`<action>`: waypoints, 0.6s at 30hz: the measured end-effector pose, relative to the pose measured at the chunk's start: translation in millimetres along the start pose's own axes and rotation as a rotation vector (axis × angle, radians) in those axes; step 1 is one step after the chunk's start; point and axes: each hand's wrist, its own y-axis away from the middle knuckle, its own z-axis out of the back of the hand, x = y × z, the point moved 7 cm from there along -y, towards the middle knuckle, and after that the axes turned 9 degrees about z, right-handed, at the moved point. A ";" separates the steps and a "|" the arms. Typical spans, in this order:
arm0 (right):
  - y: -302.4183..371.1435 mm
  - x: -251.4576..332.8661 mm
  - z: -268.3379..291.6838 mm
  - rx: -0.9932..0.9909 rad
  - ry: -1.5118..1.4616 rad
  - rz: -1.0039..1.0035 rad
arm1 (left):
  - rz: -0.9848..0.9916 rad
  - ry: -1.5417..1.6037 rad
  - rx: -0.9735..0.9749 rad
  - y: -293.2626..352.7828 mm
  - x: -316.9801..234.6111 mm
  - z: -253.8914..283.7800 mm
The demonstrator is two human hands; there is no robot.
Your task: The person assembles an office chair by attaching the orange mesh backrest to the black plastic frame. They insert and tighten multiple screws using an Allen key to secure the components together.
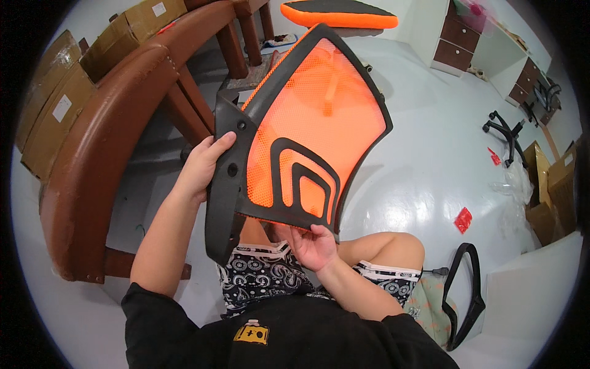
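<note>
A chair backrest (362, 123) of orange mesh in a black frame is raised tilted over my lap. A long black bracket with round holes (230, 147) runs along its left end. My left hand (206, 163) grips that bracket, with the thumb on its front face and the other fingers hidden behind. Under the lower edge of the backrest, my right hand (313, 246) holds the black rim, its thumb in front and its fingers partly hidden.
An orange-and-black chair seat (338, 15) lies beyond the backrest. On the left stands a brown padded bench (110, 141) bearing cardboard boxes (58, 117). A black armrest loop (477, 277), red packets (463, 220) and a chair base (509, 135) are to the right.
</note>
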 end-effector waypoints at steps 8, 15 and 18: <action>13.0 -30.0 5.7 0.201 0.079 -0.236 | -0.223 -0.181 0.046 46.9 -34.2 -9.5; 19.6 -31.8 40.4 0.235 0.120 -0.340 | -0.282 -0.245 0.027 46.0 -21.3 -33.6; 20.5 -19.0 57.2 0.138 0.136 -0.291 | -0.309 -0.309 0.047 33.7 -13.4 -55.0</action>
